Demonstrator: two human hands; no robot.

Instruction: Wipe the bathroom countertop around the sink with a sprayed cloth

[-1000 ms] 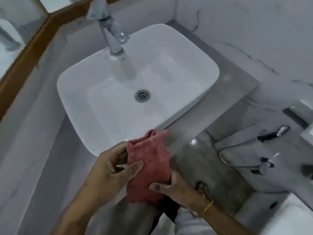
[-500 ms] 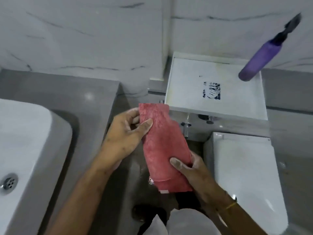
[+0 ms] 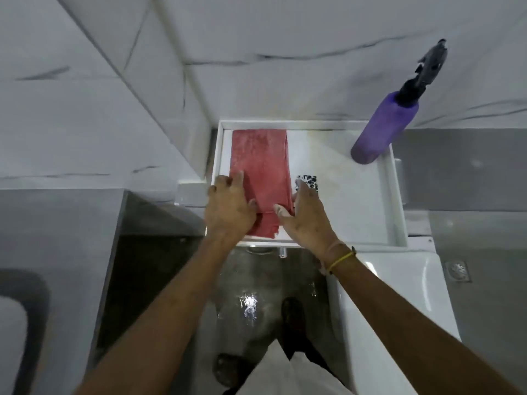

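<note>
A folded red cloth [image 3: 259, 166] lies flat on the left part of the white toilet tank lid [image 3: 356, 195]. My left hand [image 3: 228, 209] grips the cloth's near left edge, thumb on top. At the near right edge my right hand [image 3: 305, 215] holds it the same way. A purple spray bottle [image 3: 385, 126] with a black trigger stands at the lid's far right corner, well apart from both hands. The grey countertop [image 3: 57, 223] stretches off to the left, and a corner of the white sink [image 3: 11, 337] shows at the lower left edge.
A black-and-white patterned label [image 3: 308, 181] sits on the lid beside my right hand. The white toilet [image 3: 385, 295] is below right, a floor drain [image 3: 457, 270] beyond it. The wet floor [image 3: 251, 295] and my shoes are between my arms. Marble wall tiles rise behind.
My view has swung right from the sink to the toilet tank. The cloth, held up in both hands before, now lies spread on the tank lid.
</note>
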